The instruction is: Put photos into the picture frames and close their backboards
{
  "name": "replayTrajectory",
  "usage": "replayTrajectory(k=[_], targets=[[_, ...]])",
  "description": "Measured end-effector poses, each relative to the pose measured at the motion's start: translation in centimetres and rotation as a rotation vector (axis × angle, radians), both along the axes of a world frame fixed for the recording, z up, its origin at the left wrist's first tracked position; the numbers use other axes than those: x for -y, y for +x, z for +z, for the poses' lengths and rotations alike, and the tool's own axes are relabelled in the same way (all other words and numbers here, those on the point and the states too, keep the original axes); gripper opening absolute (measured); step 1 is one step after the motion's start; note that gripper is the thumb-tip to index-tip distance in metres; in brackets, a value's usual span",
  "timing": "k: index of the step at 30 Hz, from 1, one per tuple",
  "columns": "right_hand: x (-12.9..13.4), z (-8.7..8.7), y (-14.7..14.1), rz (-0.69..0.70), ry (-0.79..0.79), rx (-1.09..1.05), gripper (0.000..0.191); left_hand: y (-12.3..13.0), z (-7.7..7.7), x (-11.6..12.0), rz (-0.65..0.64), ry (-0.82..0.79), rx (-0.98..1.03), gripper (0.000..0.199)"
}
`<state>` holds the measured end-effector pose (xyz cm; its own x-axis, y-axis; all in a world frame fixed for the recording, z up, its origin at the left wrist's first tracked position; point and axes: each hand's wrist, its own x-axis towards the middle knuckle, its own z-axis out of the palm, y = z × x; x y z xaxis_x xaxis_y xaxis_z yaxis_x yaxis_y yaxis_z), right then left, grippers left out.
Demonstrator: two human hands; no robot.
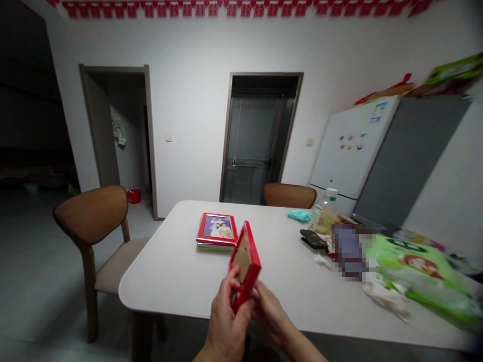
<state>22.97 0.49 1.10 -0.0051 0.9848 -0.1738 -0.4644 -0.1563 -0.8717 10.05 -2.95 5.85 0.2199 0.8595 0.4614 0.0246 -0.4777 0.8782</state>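
Note:
A red picture frame [253,261] is held up on edge over the front of the table, its brown backing turned to the left. My left hand [228,317] grips its lower end, with fingers on the backing side. On the right side, my right hand [269,309] is closed at the frame's lower edge; its fingertips are partly hidden. Just beyond, another red picture frame [199,239] with a photo lies face up on a small stack on the table.
The white table [166,274] carries a clear bottle [320,213], a black wallet-like item [314,239], crumpled tissues and a green package [418,266] on the right. Wooden chairs stand left [92,216] and behind [290,195]. A fridge [350,146] is at the back right.

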Motion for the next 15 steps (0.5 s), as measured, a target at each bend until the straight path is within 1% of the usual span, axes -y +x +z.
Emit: replayTrajectory(k=[1, 3, 5, 7, 8, 10, 12, 13, 15], targets=[[0.2, 0.0, -0.5, -0.027, -0.011, -0.047, 0.051, 0.5, 0.3, -0.1, -0.014, -0.035, 0.114, 0.019], [0.3, 0.1, -0.7, -0.164, 0.003, -0.089, 0.060, 1.4, 0.9, -0.4, -0.060, -0.104, 0.282, 0.020], [0.1, 0.4, 0.5, -0.297, 0.037, -0.090, 0.066, 2.1, 1.5, -1.0, -0.114, -0.163, 0.401, 0.036], [-0.3, 0.7, 2.8, -0.382, 0.064, -0.069, 0.068, 2.7, 2.0, -1.8, -0.168, -0.197, 0.468, 0.055], [-0.6, 0.9, 4.2, -0.415, 0.070, -0.046, 0.069, 2.9, 2.0, -2.3, -0.193, -0.204, 0.471, 0.062], [-1.2, 1.1, 7.4, -0.457, 0.057, 0.056, 0.072, 3.6, 1.7, -3.3, -0.204, -0.203, 0.403, 0.065], [-1.9, 1.2, 10.6, -0.486, 0.000, 0.223, 0.072, 4.4, 0.5, -4.2, -0.144, -0.197, 0.238, 0.058], [-2.2, 1.1, 12.2, -0.500, -0.049, 0.336, 0.070, 5.0, -0.3, -4.6, -0.105, -0.195, 0.117, 0.054], [-2.8, 0.7, 15.1, -0.521, -0.118, 0.678, 0.061, 6.1, -2.0, -5.0, -0.046, -0.195, -0.141, 0.045]])
